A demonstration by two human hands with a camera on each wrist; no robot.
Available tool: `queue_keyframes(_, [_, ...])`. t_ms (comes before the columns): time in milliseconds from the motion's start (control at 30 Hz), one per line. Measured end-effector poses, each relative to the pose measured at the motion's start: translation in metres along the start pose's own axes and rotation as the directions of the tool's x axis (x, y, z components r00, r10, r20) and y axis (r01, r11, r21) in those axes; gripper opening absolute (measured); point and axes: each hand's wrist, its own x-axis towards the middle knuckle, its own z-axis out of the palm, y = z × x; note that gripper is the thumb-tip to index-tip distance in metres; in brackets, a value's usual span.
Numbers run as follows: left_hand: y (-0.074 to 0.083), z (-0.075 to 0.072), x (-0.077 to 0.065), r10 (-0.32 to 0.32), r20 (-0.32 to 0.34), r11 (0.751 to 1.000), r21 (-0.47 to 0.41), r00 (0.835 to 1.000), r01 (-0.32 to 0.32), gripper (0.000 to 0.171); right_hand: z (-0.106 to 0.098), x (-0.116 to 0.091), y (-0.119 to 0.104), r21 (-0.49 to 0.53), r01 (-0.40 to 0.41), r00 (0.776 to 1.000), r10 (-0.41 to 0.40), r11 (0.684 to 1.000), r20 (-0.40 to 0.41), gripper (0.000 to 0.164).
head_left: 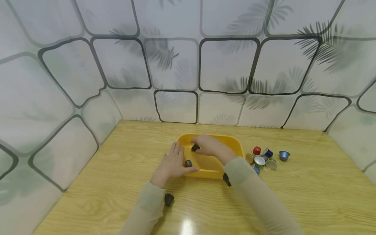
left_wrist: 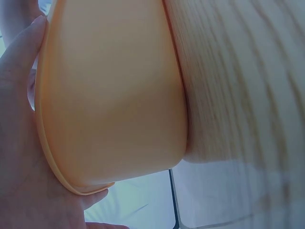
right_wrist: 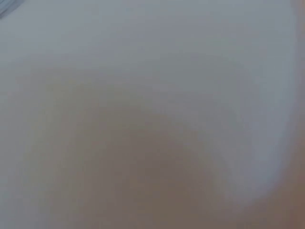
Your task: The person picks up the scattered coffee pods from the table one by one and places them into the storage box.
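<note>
A yellow plastic tray point(head_left: 217, 174) stands on the wooden table. My left hand point(head_left: 171, 164) rests on its front left corner with fingers spread and straight; in the left wrist view that hand point(left_wrist: 19, 129) lies along the tray rim point(left_wrist: 42, 124). Just inside that corner sits a dark coffee capsule point(head_left: 188, 164). My right hand point(head_left: 209, 146) reaches over the tray from the right and pinches a black coffee capsule point(head_left: 195, 148) between thumb and fingers, near the left wall. The right wrist view is a close blur and hides the grip.
Right of the tray lies a loose group of coffee capsules, among them a red one point(head_left: 257, 150), a white one point(head_left: 259, 161) and a purple one point(head_left: 268, 153). A blue capsule point(head_left: 284, 155) stands apart farther right. A patterned wall point(head_left: 176, 106) closes off the table's back.
</note>
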Motion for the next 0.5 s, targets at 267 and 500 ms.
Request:
queue_keyframes(267, [0.002, -0.001, 0.001, 0.004, 0.001, 1.000, -0.016, 1.000, -0.004, 0.104, -0.009, -0.017, -0.004, 0.114, 0.017, 0.998, -0.009, 0.993, -0.069, 0.039])
queue_keyframes(500, [0.002, -0.002, 0.000, -0.003, 0.003, 1.000, -0.023, 1.000, 0.003, 0.104, -0.010, -0.032, 0.001, 0.166, 0.069, 0.986, -0.041, 0.984, -0.163, 0.038])
